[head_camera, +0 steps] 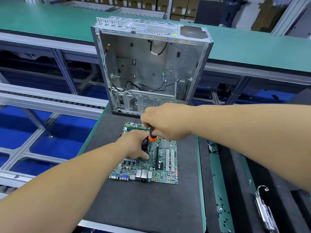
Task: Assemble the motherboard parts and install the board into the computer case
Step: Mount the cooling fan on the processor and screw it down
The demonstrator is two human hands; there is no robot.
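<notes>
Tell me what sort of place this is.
Probably a computer assembly line in a factory: an open computer case stands on a green conveyor belt, a motherboard lies on a black work mat, and stacked cartons fill the background.

You're seeing: case (151,64) showing dull bare metal | mat (143,202) looking matt black | screwdriver (152,134) handle showing glossy orange-black plastic

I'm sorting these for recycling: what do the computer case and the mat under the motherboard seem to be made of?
Computer case: looks like bare sheet metal, dull grey, with stamped slots and punched vent holes. Mat under the motherboard: looks like dark grey foam or rubber, matte with a fine-grained surface; which of the two cannot be told.
</notes>
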